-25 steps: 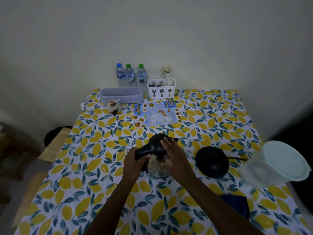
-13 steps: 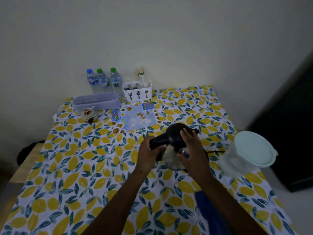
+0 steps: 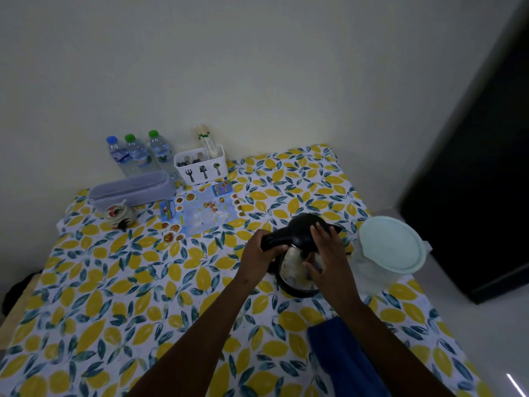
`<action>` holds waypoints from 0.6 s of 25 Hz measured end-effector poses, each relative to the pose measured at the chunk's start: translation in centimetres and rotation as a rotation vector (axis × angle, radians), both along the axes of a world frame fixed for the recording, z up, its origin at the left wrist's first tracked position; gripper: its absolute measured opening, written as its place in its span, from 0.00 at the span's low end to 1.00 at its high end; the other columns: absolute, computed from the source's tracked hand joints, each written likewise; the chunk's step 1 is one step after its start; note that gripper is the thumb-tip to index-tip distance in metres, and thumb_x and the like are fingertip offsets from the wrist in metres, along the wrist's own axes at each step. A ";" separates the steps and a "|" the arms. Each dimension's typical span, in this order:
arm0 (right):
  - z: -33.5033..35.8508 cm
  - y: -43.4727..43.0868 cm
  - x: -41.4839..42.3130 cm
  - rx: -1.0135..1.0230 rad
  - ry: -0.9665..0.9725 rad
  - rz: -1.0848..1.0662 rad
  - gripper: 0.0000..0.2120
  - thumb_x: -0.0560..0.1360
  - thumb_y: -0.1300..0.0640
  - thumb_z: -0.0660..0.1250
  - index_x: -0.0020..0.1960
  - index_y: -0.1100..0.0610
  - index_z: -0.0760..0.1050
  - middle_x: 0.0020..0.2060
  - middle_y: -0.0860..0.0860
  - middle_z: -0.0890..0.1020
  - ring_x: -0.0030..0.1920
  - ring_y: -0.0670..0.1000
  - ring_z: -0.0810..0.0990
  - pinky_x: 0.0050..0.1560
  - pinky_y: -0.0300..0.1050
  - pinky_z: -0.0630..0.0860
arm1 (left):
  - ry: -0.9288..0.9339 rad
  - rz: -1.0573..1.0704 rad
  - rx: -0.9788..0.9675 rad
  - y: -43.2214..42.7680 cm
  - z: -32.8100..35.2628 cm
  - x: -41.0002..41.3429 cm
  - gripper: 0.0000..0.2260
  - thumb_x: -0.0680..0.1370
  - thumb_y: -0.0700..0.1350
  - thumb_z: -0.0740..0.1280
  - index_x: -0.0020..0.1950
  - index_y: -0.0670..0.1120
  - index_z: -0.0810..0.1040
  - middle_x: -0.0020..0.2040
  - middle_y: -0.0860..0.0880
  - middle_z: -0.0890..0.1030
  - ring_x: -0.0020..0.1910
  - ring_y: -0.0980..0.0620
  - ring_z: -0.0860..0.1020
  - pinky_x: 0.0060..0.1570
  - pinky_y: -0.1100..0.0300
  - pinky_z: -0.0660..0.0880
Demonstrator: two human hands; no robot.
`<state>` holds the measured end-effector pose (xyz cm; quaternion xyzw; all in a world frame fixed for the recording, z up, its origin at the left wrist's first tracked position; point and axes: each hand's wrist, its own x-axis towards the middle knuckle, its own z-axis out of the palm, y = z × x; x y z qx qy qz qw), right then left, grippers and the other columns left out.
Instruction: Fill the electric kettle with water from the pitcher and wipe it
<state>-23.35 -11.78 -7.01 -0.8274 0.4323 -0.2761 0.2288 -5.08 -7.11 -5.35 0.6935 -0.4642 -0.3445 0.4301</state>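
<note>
The electric kettle (image 3: pixel 297 262) stands on its black base toward the right side of the tabletop (image 3: pixel 120 296), which is covered in a lemon-print cloth. The left hand (image 3: pixel 259 260) is wrapped closed around the kettle's black handle, which juts out to the left of the body. The right hand (image 3: pixel 329 259) lies over the kettle's right side, fingers spread across the black lid and thumb pressed against the shiny metal wall (a loose, curved hold rather than a fist). Just right of the kettle, near the tabletop's edge, sits the translucent pitcher (image 3: pixel 389 250) with its pale lid on, apart from both hands. A blue cloth (image 3: pixel 340 356) lies on the tabletop under the right forearm, nearer the person.
</note>
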 end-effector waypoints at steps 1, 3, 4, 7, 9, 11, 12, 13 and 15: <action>-0.1 0.0 0.1 -0.005 0.001 0.015 0.37 0.73 0.56 0.67 0.76 0.48 0.51 0.75 0.45 0.53 0.76 0.49 0.44 0.72 0.50 0.52 | -0.011 0.005 -0.004 0.2 -0.3 0.1 0.11 0.75 0.49 0.71 0.46 0.44 0.71 0.39 0.43 0.72 0.37 0.46 0.71 0.35 0.63 0.66; -0.5 -0.1 0.1 0.029 0.004 0.040 0.37 0.73 0.56 0.68 0.76 0.48 0.52 0.75 0.44 0.54 0.76 0.49 0.44 0.73 0.52 0.53 | -0.040 0.038 0.012 0.7 -0.9 0.3 0.12 0.75 0.49 0.71 0.49 0.43 0.72 0.40 0.46 0.73 0.39 0.46 0.74 0.35 0.65 0.67; -0.6 -0.1 0.2 0.044 0.010 0.052 0.37 0.73 0.56 0.68 0.76 0.47 0.52 0.76 0.44 0.54 0.76 0.49 0.44 0.73 0.52 0.54 | -0.053 0.055 0.025 1.0 -1.1 0.3 0.13 0.75 0.49 0.71 0.51 0.43 0.72 0.40 0.49 0.74 0.39 0.49 0.74 0.35 0.67 0.68; -0.8 0.1 0.3 0.038 0.010 0.071 0.37 0.74 0.56 0.68 0.76 0.47 0.51 0.76 0.44 0.53 0.77 0.49 0.44 0.73 0.51 0.53 | -0.102 0.064 0.010 1.0 -1.8 0.5 0.12 0.75 0.50 0.70 0.51 0.45 0.73 0.42 0.48 0.76 0.39 0.52 0.75 0.35 0.69 0.69; -0.9 0.2 0.4 0.036 0.011 0.067 0.37 0.74 0.57 0.68 0.76 0.48 0.52 0.76 0.44 0.53 0.77 0.50 0.44 0.73 0.51 0.53 | -0.170 0.038 -0.005 1.1 -2.2 0.8 0.12 0.76 0.52 0.69 0.52 0.46 0.73 0.45 0.46 0.77 0.43 0.48 0.76 0.39 0.63 0.69; -0.7 0.4 0.3 -0.030 0.041 0.043 0.36 0.73 0.56 0.67 0.76 0.50 0.53 0.76 0.47 0.53 0.77 0.53 0.47 0.72 0.52 0.55 | -0.273 -0.001 -0.049 1.8 -2.2 0.7 0.14 0.77 0.52 0.67 0.58 0.47 0.72 0.53 0.46 0.77 0.51 0.48 0.76 0.49 0.58 0.71; -0.3 0.6 0.5 -0.099 0.080 0.021 0.35 0.73 0.54 0.66 0.76 0.52 0.54 0.76 0.50 0.55 0.76 0.54 0.49 0.71 0.54 0.57 | -0.338 -0.011 -0.056 2.2 -1.8 0.8 0.18 0.78 0.52 0.66 0.64 0.46 0.71 0.60 0.46 0.76 0.59 0.48 0.74 0.57 0.57 0.71; -0.4 0.6 0.8 -0.174 0.110 0.016 0.34 0.73 0.53 0.66 0.75 0.54 0.56 0.76 0.52 0.57 0.76 0.55 0.51 0.71 0.56 0.58 | -0.417 -0.020 -0.095 2.5 -2.3 1.2 0.22 0.79 0.52 0.65 0.70 0.45 0.67 0.68 0.47 0.71 0.67 0.49 0.69 0.65 0.56 0.67; 0.8 1.0 2.0 -0.219 0.128 0.041 0.33 0.72 0.52 0.64 0.75 0.55 0.57 0.75 0.55 0.60 0.76 0.55 0.52 0.70 0.59 0.60 | -0.533 -0.025 -0.133 3.4 -1.0 1.9 0.27 0.80 0.52 0.62 0.76 0.46 0.59 0.75 0.52 0.58 0.75 0.53 0.54 0.73 0.57 0.52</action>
